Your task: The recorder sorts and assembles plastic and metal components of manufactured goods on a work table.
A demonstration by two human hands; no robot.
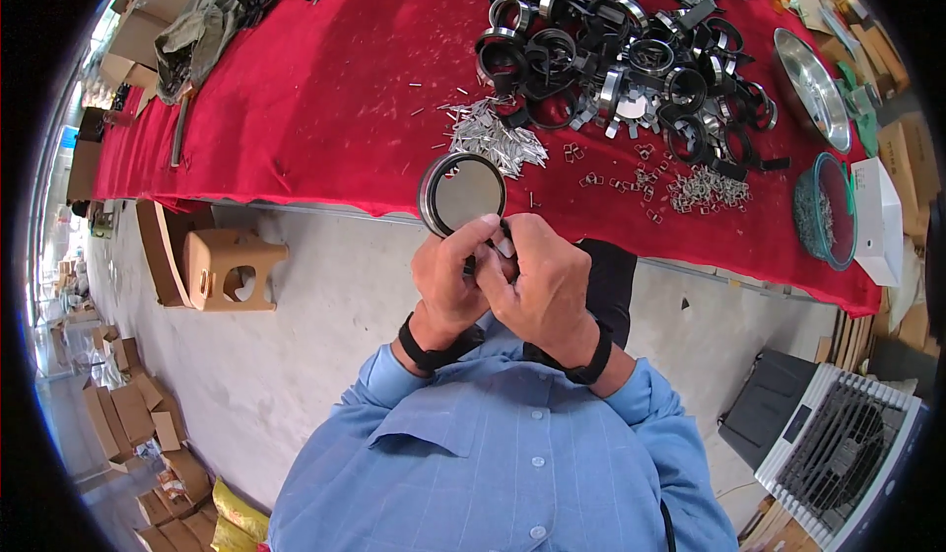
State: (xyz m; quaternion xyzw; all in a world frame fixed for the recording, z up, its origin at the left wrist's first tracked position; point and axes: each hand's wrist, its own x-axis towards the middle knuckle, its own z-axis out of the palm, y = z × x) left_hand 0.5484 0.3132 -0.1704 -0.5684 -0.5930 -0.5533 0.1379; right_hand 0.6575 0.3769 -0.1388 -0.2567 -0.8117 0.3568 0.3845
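My left hand [446, 274] and my right hand [542, 281] meet in front of me at the table's front edge. Between them is a round black-rimmed part [427, 197] with a flat silver-grey face, tilted upward. The fingers of my left hand are closed at its lower edge. My right fingers pinch at a small black and light-coloured piece beside the rim; its exact shape is mostly hidden. Just beyond lies a pile of thin silver pins [493, 136] on the red cloth. Small metal clips [705, 189] are heaped to the right.
A large heap of black ring parts with metal bands [591, 54] covers the far right of the red table [325, 89]. A steel tray [810, 89] and a green basket [826, 212] stand at the right. A brown stool [232, 271], cardboard boxes [128, 414] and an air cooler [838, 453] are on the floor.
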